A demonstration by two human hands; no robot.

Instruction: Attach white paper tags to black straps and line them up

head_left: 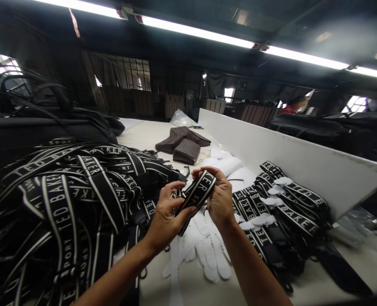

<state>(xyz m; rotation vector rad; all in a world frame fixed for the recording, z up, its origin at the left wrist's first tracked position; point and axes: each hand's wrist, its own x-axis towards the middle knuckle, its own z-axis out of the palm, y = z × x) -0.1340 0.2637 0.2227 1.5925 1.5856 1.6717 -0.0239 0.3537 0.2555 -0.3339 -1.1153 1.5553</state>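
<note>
Currently held: one folded black webbing strap [199, 191] with white edge stripes and white lettering, of which "KER" and "SP" are legible; it is raised above the table at the centre, between both hands, tilted with its upper end to the right.
Left hand [167, 212]: grasping the folded strap at its lower left side, thumb laid across the front face, fingers partly curled.
Right hand [220, 195]: grasping the folded strap at its upper right side, fingers bent around the top edge.
Loose strap pile [59, 208]: tangled black webbing with white lettering, left of the left hand; "TED BAKER" and "SPORT" are legible.
Bundled straps [303, 208]: folded black lettered webbing, laid in rows right of the right hand, with white bands [274, 201] around several bundles.
White strips [209, 255]: flat, round-ended pieces, overlapping on the table beneath the hands.
Work table [153, 284]: cream surface, bordered at the far right by a low white partition board [287, 144].
Far table area: dark brown textured pouches [186, 146], grouped and touching, with a translucent plastic bag [181, 117] behind them.
Left rear: black bags with looped handles [44, 127], beyond the loose pile.
</note>
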